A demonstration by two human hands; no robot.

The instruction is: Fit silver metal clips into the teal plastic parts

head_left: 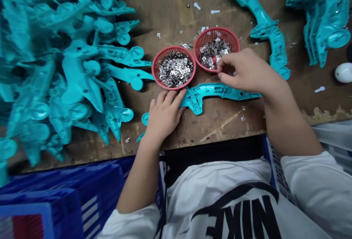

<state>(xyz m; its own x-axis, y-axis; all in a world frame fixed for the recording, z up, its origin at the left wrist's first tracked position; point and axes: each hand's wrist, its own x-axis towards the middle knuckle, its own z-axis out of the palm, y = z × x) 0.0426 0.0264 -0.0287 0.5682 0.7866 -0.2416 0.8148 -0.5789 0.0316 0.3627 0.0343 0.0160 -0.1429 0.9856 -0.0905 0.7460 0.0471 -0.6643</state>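
My left hand (165, 112) lies over the left end of a turquoise moulded plastic part (211, 89), holding it down on the table. Its fingertips reach the rim of a red basket (154, 71) filled with small shiny metal clips (176, 69). Beside that basket stands a second red basket (202, 35), which also holds small metal clips (213, 50). My right hand (242, 68) is at the second basket's near right rim, thumb and forefinger curled into a pinch. Whatever may be between those fingertips is too small to make out.
A large heap of turquoise parts (79, 63) covers the table's left side. One more turquoise part (264, 26) lies at the back right, near a stack of others (324, 15). Loose clips and pale keyhole-shaped pieces (215, 11) are scattered about. Blue crates (101, 184) stand below the front edge.
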